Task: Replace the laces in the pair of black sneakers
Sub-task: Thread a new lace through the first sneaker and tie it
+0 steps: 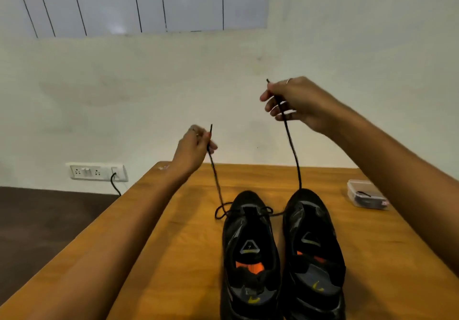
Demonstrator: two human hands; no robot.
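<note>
Two black sneakers stand side by side on the wooden table (173,220), toes pointing away from the person. The left sneaker (249,252) is the landmark here; the right sneaker (314,247) sits just beside it on its right, nearly touching.

A black lace (289,140) runs through the front eyelets of the left sneaker, and both of its ends are lifted into the air. The left hand (192,149), raised above and to the left of the left sneaker's toe, pinches one end between curled fingers (211,145) — the tip pokes up past the grip. From that hand the lace drops to a small loop lying on the table at the sneaker's left side. The right hand (295,103), higher and to the right of the sneaker, grips the other end in clenched fingers; that strand hangs down behind the right sneaker's toe and crosses back to the left sneaker.

Further right of the sneakers, well apart, a small clear plastic box (365,196) with something dark inside rests on the table. Left of the table, a switch-and-socket plate (96,171) sits on the white wall (149,83) — a black cable plugged in.
</note>
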